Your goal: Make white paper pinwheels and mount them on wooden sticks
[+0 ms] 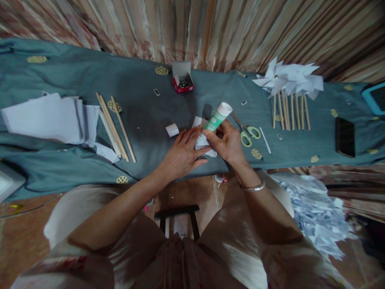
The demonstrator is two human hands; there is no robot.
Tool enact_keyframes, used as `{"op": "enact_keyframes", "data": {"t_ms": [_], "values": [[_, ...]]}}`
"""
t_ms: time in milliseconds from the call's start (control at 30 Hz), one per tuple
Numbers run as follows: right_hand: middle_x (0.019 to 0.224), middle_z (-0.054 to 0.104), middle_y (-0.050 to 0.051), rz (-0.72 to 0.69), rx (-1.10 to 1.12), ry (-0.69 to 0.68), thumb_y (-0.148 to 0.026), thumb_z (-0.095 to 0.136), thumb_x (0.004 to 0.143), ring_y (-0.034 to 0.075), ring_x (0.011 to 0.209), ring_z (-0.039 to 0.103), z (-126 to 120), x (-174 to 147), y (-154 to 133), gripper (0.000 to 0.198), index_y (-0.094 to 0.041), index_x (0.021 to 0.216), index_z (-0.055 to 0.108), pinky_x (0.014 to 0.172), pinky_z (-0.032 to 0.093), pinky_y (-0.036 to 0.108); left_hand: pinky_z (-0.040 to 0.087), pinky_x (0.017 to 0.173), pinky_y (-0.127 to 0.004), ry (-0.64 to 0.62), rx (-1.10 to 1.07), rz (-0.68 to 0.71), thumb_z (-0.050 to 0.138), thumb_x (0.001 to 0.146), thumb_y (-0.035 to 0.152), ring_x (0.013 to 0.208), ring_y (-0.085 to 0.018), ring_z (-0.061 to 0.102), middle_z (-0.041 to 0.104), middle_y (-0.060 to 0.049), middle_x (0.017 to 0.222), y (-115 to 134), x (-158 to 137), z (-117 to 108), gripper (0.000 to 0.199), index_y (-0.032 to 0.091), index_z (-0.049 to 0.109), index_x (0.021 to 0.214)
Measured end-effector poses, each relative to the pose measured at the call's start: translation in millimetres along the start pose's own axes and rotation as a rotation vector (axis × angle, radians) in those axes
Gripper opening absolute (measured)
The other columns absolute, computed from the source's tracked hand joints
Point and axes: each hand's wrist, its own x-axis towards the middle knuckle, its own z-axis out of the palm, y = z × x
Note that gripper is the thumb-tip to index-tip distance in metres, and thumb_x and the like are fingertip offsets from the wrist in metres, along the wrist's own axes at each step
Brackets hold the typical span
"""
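My right hand (227, 141) is closed round a green and white glue stick (217, 118), tilted with its lower end down at a small piece of white paper (202, 139). Pressed flat with fingers stretched out, my left hand (187, 153) lies on that paper's left side and hides part of it. The glue stick's white cap (172, 130) lies on the cloth to the left. Just right of my right hand are scissors (248, 132) with pale green handles, blades partly hidden behind the hand.
A small open red box (183, 82) of dark metal pieces stands at the back. Left are white paper sheets (45, 120) and wooden sticks (112, 124). At right lie paper pinwheels (288, 78) on sticks, a dark phone (345, 137) and a thin white strip (265, 140). Paper scraps (319, 212) heap below the table.
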Motion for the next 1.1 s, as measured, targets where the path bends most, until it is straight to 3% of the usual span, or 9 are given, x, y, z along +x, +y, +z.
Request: {"op": "enact_keyframes", "data": {"t_ms": [833,1000,1100], "values": [[0.074,0.063,0.002,0.026,-0.012,0.058,-0.053,0.069,0.081,0.020,0.067,0.059,-12.2,-6.7,7.5,0.032,-0.023,0.085,0.059,0.064,0.049,0.036,0.033,0.112,-0.059,-0.010,0.015,-0.006,0.061,0.091,0.045,0.143,-0.038,0.034,0.035,-0.015,0.157,-0.5,0.0,0.2,0.042,0.028,0.062,0.129],[0.072,0.062,-0.001,0.051,0.073,0.047,-0.050,0.073,0.078,0.016,0.067,0.058,-11.1,-12.7,7.3,0.032,-0.022,0.082,0.059,0.063,0.047,0.031,0.033,0.112,-0.059,-0.001,0.002,-0.002,0.060,0.091,0.046,0.143,-0.037,0.034,0.034,-0.014,0.158,-1.8,-0.3,2.4,0.042,0.028,0.062,0.129],[0.069,0.060,-0.003,0.088,0.239,0.022,-0.049,0.076,0.076,0.013,0.065,0.057,-8.7,-16.3,4.8,0.033,-0.022,0.080,0.059,0.061,0.046,0.027,0.033,0.111,-0.060,0.006,-0.008,-0.003,0.060,0.091,0.047,0.142,-0.037,0.035,0.034,-0.013,0.158,-3.0,-0.3,3.6,0.042,0.029,0.061,0.129]]}}
